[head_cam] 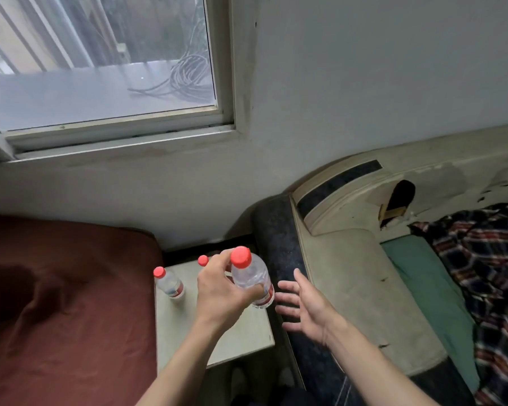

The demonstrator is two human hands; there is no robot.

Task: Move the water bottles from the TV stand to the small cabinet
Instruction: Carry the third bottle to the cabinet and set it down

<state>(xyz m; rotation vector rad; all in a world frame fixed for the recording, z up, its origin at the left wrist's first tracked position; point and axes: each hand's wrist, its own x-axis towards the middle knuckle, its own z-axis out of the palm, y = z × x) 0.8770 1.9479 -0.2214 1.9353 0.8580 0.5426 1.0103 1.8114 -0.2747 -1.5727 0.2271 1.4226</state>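
My left hand (pixel 222 291) grips a clear water bottle (pixel 251 276) with a red cap, holding it above the right side of the small pale cabinet (pixel 241 338). A second red-capped bottle (pixel 169 284) stands upright at the cabinet's back left. Behind my left hand only the red cap of a third bottle (pixel 203 260) shows. My right hand (pixel 301 304) hovers just right of the held bottle with fingers spread, holding nothing.
A bed with a dark red cover (pixel 65 303) borders the cabinet on the left. On the right a dark padded bed edge (pixel 279 230) and cream headboard (pixel 349 259) stand close, with a plaid blanket (pixel 487 273). A window (pixel 100 68) fills the wall above.
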